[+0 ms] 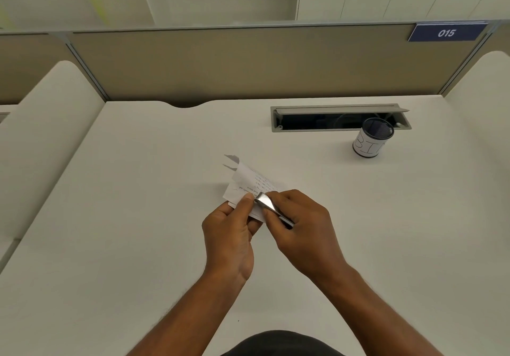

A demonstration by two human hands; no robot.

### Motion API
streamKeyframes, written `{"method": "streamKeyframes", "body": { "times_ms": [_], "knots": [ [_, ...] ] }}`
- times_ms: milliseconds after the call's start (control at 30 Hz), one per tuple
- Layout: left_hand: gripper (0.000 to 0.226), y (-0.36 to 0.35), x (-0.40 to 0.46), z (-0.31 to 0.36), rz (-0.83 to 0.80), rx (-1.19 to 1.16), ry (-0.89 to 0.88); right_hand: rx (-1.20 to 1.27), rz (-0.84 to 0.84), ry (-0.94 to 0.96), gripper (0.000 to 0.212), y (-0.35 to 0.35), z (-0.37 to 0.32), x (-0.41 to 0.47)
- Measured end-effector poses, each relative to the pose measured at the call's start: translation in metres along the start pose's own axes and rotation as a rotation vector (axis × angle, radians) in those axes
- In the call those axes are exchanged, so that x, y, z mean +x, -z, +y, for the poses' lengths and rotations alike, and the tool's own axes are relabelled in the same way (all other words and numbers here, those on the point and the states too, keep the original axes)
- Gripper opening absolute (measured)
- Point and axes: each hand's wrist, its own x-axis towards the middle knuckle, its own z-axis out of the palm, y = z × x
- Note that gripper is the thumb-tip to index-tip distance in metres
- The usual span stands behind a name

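the white desk fills most of the view, closed off at the far side by a tan partition and flanked by pale side panels left and right. a grey cable hatch is set into the far right of the desk, its lid raised. both forearms come in from the near edge and meet at the middle. the left hand pinches the near end of some folded printed paper sheets, thumb on top and fingers curled beneath; the sheets are lifted off the desk and angle away to the far side. the right hand is curled round a small silver metal tool, whose tip touches the paper just beside the left thumb. a small round pot with a handwritten label stands just in front of the hatch. a blue sign reading 015 sits at the partition's far right top
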Motion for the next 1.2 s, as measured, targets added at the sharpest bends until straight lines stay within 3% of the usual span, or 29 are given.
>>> {"method": "streamKeyframes", "body": {
  "times_ms": [1200],
  "knots": [
    [0.019,-0.0006,0.0050,-0.0038,0.022,0.079,-0.048,-0.120,0.118,0.068,0.025,-0.0033,-0.0096,-0.0046]
  ]
}}
